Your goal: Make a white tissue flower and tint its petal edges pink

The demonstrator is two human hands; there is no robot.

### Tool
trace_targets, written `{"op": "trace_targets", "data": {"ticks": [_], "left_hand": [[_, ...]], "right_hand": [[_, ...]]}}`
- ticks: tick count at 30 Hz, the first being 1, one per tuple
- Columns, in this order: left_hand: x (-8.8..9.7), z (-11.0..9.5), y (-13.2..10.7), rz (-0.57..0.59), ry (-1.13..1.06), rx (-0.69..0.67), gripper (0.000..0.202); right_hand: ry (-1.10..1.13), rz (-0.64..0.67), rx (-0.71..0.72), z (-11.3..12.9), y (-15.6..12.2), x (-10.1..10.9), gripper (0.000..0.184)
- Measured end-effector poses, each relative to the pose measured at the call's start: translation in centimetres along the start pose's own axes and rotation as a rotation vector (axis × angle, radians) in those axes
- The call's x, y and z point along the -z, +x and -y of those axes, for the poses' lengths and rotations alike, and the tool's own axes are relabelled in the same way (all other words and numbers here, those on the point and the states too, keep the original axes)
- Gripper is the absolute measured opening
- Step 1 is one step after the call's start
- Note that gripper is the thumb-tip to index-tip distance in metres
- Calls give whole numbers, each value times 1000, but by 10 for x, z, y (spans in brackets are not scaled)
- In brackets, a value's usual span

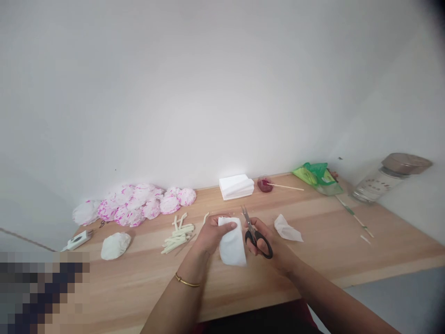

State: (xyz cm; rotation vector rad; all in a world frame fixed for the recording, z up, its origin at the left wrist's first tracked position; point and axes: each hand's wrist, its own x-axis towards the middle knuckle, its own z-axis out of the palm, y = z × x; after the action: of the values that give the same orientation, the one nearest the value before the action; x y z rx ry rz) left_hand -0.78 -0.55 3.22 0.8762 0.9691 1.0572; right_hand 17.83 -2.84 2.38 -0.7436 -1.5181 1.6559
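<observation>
My left hand (215,234) pinches a folded white tissue (232,246) between thumb and fingers, just above the table. One lower corner of the tissue looks rounded. Close on its right, my right hand (267,234) grips black-handled scissors (257,240), fingers through the loops. The scissor blades point up and away from me, parted slightly, beside the tissue and apart from it. A loose white tissue scrap (288,228) lies to the right of my right hand. Left of my left hand is a pile of pale twisted strips (179,235).
Pink-and-white paper puffs (139,204) line the back left, with a white puff (116,245) and a white device (79,240) nearer. Along the wall stand a tissue stack (236,187), a dish of red liquid (264,184) with a stick, a green bag (318,176) and a tilted-looking jar (385,178).
</observation>
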Motion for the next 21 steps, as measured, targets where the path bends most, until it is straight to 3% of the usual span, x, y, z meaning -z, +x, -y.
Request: {"op": "trace_targets", "data": {"ticks": [3, 6, 11, 17, 21], "left_hand": [[10, -4, 4, -160, -165, -14, 36], [22, -11, 7, -281, -300, -78, 38], [39, -19, 8, -312, -401, -100, 41], [39, -16, 11, -336, -415, -91, 39], [28, -11, 13, -342, -403, -101, 36]], "right_hand": [[-178, -143, -127, -3, 2, 12, 44], [-616, -158, -239, -5, -3, 29, 34], [-1180, -107, -335, -5, -14, 71, 22], [-1417, -149, -401, 8, -11, 127, 23], [-1410, -102, -389, 13, -2, 147, 18]]}}
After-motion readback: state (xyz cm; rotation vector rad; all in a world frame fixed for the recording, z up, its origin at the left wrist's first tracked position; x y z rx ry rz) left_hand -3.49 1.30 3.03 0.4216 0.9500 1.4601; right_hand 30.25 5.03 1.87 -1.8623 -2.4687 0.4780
